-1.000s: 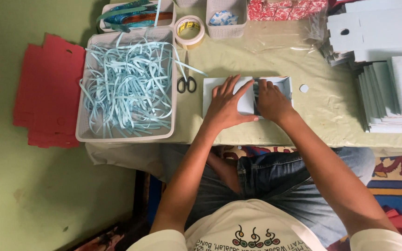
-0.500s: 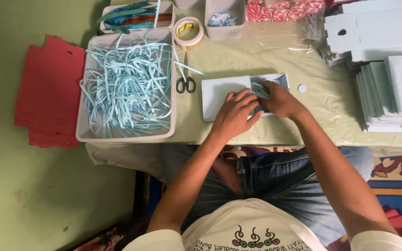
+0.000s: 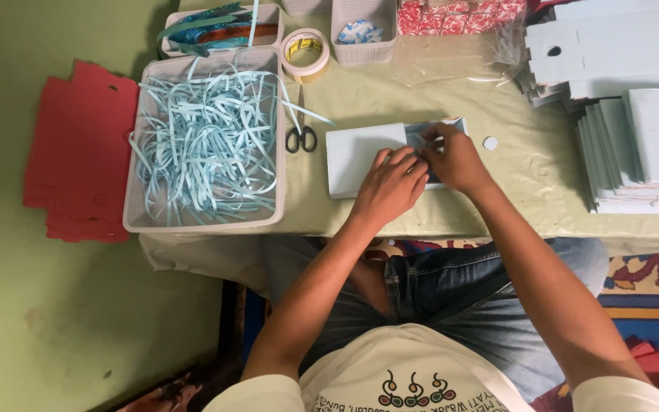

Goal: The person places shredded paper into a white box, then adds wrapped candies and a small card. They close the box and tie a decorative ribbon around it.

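Card [image 3: 364, 156], pale blue, flat, partly folded at right end, left hand [image 3: 387, 189] pressing, right hand [image 3: 451, 156] pinching fold.

Home craft setup: a person is sitting on a patterned rug [image 3: 650, 286] at a low desk [image 3: 421, 91], which is carrying a ribbon basket [image 3: 204, 221], tape roll [image 3: 304, 55], scissors [image 3: 300, 139] and card stacks [image 3: 634, 152].

Under both hands lies matt pale-blue card [image 3: 360, 156]. Left of the left hand [image 3: 387, 188], black plastic-handled scissors [image 3: 300, 137] and thin paper strips [image 3: 207, 149] in a perforated plastic basket [image 3: 201, 223]. A glossy clear plastic sheet [image 3: 451, 76] covers the table beyond.
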